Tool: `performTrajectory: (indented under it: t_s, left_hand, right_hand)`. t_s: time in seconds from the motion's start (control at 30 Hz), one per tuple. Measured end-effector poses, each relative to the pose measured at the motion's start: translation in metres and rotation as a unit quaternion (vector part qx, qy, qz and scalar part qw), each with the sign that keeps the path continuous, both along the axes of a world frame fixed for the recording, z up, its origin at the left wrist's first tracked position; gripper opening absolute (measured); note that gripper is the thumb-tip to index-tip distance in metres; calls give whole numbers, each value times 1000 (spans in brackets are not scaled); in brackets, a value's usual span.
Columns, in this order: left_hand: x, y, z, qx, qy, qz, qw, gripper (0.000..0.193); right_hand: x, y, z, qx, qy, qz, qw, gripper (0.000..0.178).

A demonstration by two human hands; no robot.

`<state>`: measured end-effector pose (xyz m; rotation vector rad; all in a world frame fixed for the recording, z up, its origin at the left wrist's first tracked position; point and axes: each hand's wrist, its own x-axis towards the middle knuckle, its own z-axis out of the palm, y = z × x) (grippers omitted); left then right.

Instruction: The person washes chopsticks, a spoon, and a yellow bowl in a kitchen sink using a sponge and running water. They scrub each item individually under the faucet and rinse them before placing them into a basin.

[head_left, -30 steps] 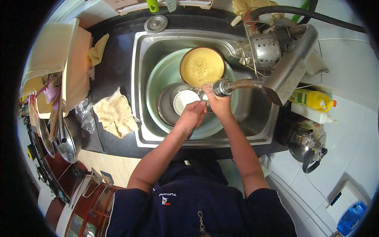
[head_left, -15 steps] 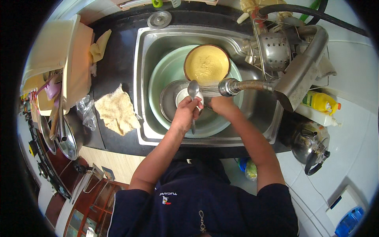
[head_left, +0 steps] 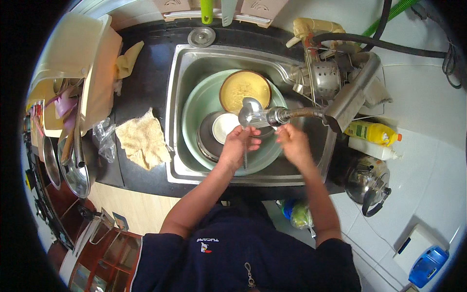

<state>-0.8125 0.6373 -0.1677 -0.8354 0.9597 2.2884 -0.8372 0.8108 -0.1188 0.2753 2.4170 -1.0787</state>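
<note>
My left hand (head_left: 239,146) is closed around a metal spoon (head_left: 251,106), its bowl pointing away from me and its handle showing below my fingers. Water from the tap head (head_left: 276,116) runs onto the spoon's bowl. Just to the right, my right hand (head_left: 295,145) has its fingers curled near the tap head; motion blurs it, and what they pinch I cannot make out. Beneath my hands sits a pale green basin (head_left: 193,100). In it are a yellow bowl with a brown rim (head_left: 238,87), a metal pan (head_left: 206,131) and a white bowl (head_left: 223,127).
The basin stands inside a steel sink (head_left: 171,141). A beige cloth (head_left: 143,138) lies on the black counter at left, near a cream utensil bin (head_left: 99,63). On the right are a yellow bottle (head_left: 372,132), a kettle (head_left: 367,180) and a wire rack (head_left: 311,73).
The spoon has moved right, into the water stream. My right hand has come out from below the tap toward the right and nearer me. The whole view has shifted slightly.
</note>
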Motion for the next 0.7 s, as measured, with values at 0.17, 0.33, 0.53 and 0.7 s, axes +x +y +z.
performTrajectory:
  t_s: [0.17, 0.33, 0.53, 0.7]
  left_hand:
    - [0, 15, -6, -33, 16, 38, 999, 13]
    - [-4, -2, 6, -84, 5, 57, 995, 7]
    - [-4, -17, 2, -93, 26, -29, 995, 10]
    - [2, -13, 15, -44, 13, -66, 997, 10]
  right_hand:
    - [63, -72, -37, -336, -74, -293, 892, 22]
    - [52, -73, -40, -259, -88, -185, 944, 24]
    - [4, -55, -48, -323, 86, -185, 924, 15]
    - [-30, -52, -68, -191, 66, -140, 969, 10]
